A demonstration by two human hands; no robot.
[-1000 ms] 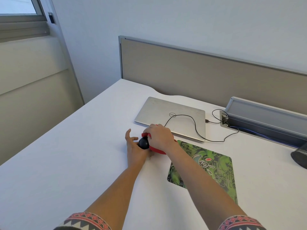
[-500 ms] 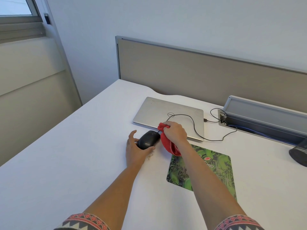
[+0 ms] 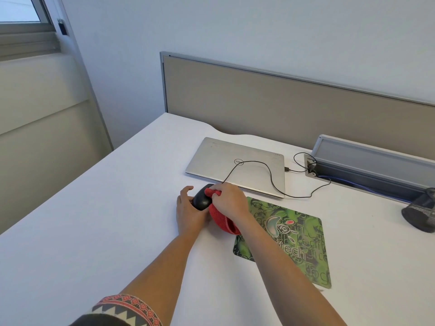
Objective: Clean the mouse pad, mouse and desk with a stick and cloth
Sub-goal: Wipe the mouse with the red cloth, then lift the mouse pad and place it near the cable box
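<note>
Back onto the mouse comes the red cloth, which half a second ago was lifted clear at its 3 o'clock side.

Smooth, black and rounded, the mouse sits on the white desk. The left hand cradles it from 8 o'clock with fingers curled round its sides. The right hand, clenched round the bunched, nubby cloth, presses it on the mouse's 2 o'clock end, and the rest of the cloth trails toward 5 o'clock. A flat green patterned mouse pad lies at 4 o'clock, and a closed silver laptop at 1 o'clock has a thin black cable looping across its lid. A beige partition panel backs the desk, and a window shows at 10 o'clock.
</note>
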